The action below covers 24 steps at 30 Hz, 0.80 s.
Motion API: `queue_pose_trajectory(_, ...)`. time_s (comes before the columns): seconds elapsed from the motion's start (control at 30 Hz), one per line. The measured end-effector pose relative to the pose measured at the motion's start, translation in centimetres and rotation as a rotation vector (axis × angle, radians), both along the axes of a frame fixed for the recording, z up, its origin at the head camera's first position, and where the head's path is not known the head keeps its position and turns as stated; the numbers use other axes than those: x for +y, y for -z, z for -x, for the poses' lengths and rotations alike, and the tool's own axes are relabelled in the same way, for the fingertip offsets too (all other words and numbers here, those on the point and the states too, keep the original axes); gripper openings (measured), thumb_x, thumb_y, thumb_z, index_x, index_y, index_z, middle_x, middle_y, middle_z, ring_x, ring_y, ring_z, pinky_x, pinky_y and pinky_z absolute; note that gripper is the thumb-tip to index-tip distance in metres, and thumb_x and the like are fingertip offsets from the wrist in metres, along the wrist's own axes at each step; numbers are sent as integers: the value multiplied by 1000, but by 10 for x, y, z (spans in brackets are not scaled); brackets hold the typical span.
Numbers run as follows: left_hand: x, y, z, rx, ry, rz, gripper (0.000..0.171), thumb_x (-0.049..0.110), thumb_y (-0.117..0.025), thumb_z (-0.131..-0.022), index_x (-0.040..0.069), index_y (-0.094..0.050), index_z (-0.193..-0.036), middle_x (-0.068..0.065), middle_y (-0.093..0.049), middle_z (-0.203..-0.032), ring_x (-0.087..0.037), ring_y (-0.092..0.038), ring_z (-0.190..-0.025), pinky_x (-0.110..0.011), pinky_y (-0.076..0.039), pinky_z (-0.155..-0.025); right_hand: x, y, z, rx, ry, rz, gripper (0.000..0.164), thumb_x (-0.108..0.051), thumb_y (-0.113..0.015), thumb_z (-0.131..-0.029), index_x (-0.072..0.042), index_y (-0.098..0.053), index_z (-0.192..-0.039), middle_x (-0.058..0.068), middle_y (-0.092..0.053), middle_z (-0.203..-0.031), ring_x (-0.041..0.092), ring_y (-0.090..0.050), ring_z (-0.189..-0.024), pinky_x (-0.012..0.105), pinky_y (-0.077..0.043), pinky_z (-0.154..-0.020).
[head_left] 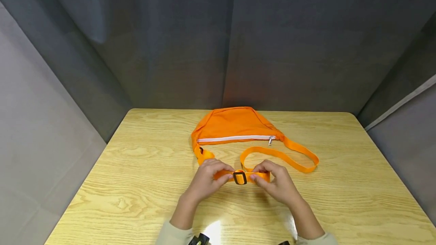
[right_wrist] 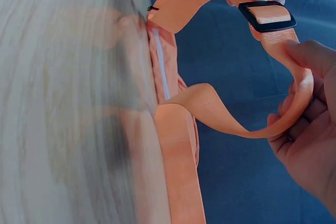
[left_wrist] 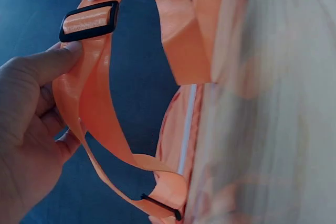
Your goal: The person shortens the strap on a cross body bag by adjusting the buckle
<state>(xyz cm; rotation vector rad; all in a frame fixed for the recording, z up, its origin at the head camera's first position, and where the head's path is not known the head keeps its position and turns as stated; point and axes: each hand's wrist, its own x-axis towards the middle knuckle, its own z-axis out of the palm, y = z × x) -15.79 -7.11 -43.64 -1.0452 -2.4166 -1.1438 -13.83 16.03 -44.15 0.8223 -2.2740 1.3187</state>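
An orange waist bag lies on the table, its white zipper facing the person. Its orange strap loops out from the right end and comes back to the hands. My left hand pinches the strap just left of a black slider buckle. On the buckle's other side, my right hand pinches the strap between thumb and fingers. Both wrist views show the webbing threaded through the buckle, held up off the table. A second black fitting joins the strap near the bag's left end.
The wood-grain table extends on both sides of the bag. Dark grey curtain hangs behind its far edge, with lighter grey panels at the sides. Black wrist devices show at the bottom edge, by the sleeves.
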Motion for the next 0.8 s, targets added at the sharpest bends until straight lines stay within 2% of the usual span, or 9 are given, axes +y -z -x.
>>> queue_pose_trajectory(0.2,-3,-4,-1,16,7,-34,13,12,-75,-79,11,-71,-91,7,-66,-85,-7,-57,-83,-31,-43,-80,-10,-28,-10,-37,-9,22,22,13,-74,-69,-4,-63,-78,3,-63,-73,12,-50,-62,29,-42,-55)
queue_pose_trajectory(0.33,-5,-2,-3,13,20,-58,14,13,-75,-78,13,-71,-92,7,-65,-85,-6,-55,-84,-32,-41,-84,-12,-32,-14,-90,-20,33,20,13,-72,-71,-3,-62,-79,2,-63,-72,11,-50,-62,30,-43,-55)
queue_pose_trajectory(0.5,-7,2,-7,76,33,-112,35,18,-83,-67,15,-69,-99,7,-64,-94,-9,-52,-93,-38,-35,-86,-14,-30,-16,-150,-65,105,18,12,-69,-75,-3,-61,-80,3,-62,-70,10,-48,-60,27,-41,-55)
queue_pose_trajectory(0.63,-6,6,-6,140,20,-114,56,26,-90,-56,17,-67,-105,9,-61,-99,-10,-49,-95,-39,-33,-88,-14,-19,-11,-202,-98,171,16,12,-66,-78,-3,-62,-81,3,-62,-69,11,-48,-61,27,-42,-56)
queue_pose_trajectory(0.73,-4,7,-6,143,6,-130,57,27,-91,-54,18,-67,-105,10,-59,-96,-10,-48,-93,-37,-34,-87,-14,-11,-6,-226,-120,199,17,13,-65,-79,-3,-63,-83,3,-62,-69,12,-49,-61,27,-42,-57)
queue_pose_trajectory(0.8,-5,8,-6,135,7,-148,55,26,-91,-55,17,-68,-104,10,-60,-94,-9,-49,-90,-34,-36,-84,-13,-7,-4,-255,-128,189,14,7,-66,-82,-6,-63,-85,1,-62,-71,13,-49,-61,27,-42,-58)
